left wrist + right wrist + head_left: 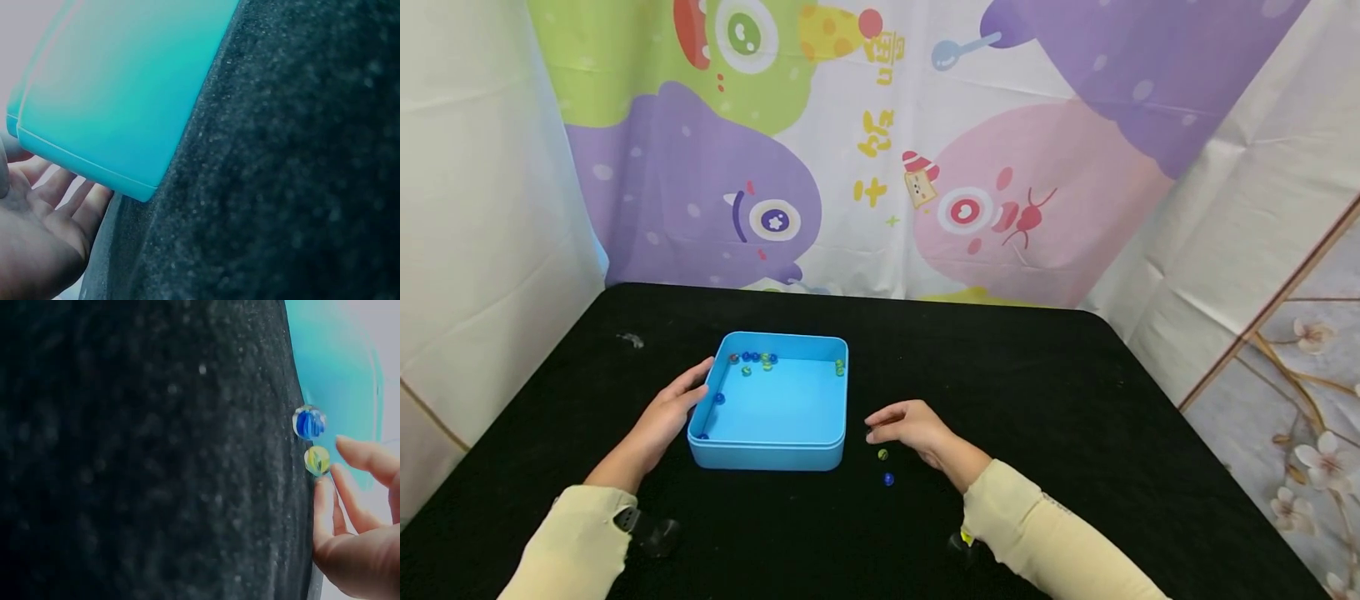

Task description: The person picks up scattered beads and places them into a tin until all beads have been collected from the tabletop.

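Observation:
A light blue square box (775,457) sits on the black table, with several small glass marbles (746,372) inside, mostly near its far left corner. My left hand (664,423) rests against the box's left side, fingers extended; in the left wrist view its fingers (59,184) lie loosely beside the wall. To the right of the box, my right hand (917,429) hovers low, thumb and forefinger a little apart. Just below its fingertips lie a yellow-green marble (883,455) and a blue marble (889,479). In the right wrist view, no marble shows between the fingers (369,456).
Black cloth (1000,375) covers the table. A small clear scrap (632,340) lies at its far left. A printed cartoon curtain (865,233) hangs behind the far edge, and pale cloth hangs at both sides. Small dark devices (658,536) are worn at the wrists.

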`<control>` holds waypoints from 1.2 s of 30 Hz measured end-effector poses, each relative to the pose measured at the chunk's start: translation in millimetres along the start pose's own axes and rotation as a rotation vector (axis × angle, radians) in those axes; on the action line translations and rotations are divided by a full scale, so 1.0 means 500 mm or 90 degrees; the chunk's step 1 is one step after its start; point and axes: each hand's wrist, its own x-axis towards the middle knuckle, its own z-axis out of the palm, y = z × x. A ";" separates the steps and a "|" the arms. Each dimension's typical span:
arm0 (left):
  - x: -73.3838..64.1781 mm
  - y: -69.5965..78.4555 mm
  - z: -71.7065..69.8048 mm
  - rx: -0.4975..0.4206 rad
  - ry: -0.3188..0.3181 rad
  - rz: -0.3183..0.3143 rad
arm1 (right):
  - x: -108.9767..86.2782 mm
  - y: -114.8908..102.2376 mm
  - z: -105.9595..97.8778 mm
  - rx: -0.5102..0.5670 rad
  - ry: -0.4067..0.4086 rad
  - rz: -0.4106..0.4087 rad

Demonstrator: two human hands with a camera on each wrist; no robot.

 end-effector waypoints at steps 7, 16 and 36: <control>0.000 -0.002 0.002 0.001 0.002 0.002 | -0.002 -0.001 0.003 -0.085 0.011 -0.011; -0.002 -0.004 0.000 -0.001 0.003 0.010 | 0.002 -0.004 0.008 -0.081 0.041 -0.018; 0.001 -0.001 0.003 0.003 0.004 0.009 | 0.032 -0.092 0.012 0.175 0.135 -0.032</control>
